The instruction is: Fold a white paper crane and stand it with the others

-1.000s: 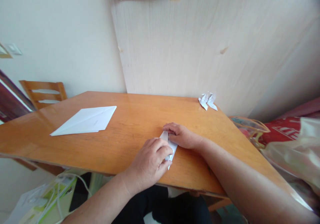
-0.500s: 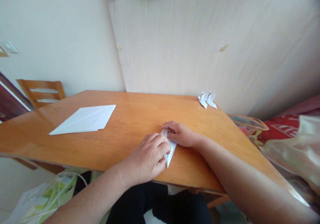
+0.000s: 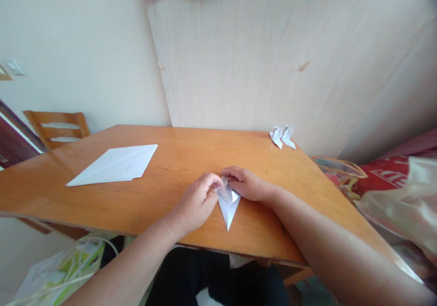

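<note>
A folded piece of white paper lies near the front edge of the wooden table, its narrow point toward me. Its upper part is partly opened out and shows printed or written marks inside. My left hand pinches the paper's left upper edge between thumb and fingers. On the other side, my right hand rests on the table with curled fingers over the paper's upper right part, pressing it. The right fingertips partly cover the far corner.
White paper sheets lie on the left of the table. Two small folded paper figures stand at the far right corner. Plastic bags crowd the right side. A wooden chair is behind at left.
My left hand has moved left and away from the paper's middle, uncovering it. The paper's upper layer now stands opened. My right hand has stayed nearly in place.
</note>
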{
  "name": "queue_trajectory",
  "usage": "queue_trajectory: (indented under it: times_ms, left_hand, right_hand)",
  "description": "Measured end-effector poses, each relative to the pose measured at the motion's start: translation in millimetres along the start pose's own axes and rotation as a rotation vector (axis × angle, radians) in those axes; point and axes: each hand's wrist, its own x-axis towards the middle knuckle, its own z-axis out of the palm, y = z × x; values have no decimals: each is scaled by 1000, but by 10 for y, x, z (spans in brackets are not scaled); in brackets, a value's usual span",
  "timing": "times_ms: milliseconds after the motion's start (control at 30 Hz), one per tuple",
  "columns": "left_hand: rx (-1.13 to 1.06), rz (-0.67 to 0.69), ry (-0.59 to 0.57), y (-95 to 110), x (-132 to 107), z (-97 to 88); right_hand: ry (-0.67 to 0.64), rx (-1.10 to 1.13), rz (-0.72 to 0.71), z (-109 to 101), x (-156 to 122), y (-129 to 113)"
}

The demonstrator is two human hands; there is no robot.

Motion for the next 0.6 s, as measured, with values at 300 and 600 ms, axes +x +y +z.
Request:
queue_trajectory:
  times_ms: [300, 600]
  left_hand:
    - [49, 50, -146, -76, 31, 46]
    - [67, 127, -215, -163, 41, 38]
  right_hand:
    - [-7, -27, -15, 2, -7, 53]
    - [-40, -59, -20, -41, -20, -51]
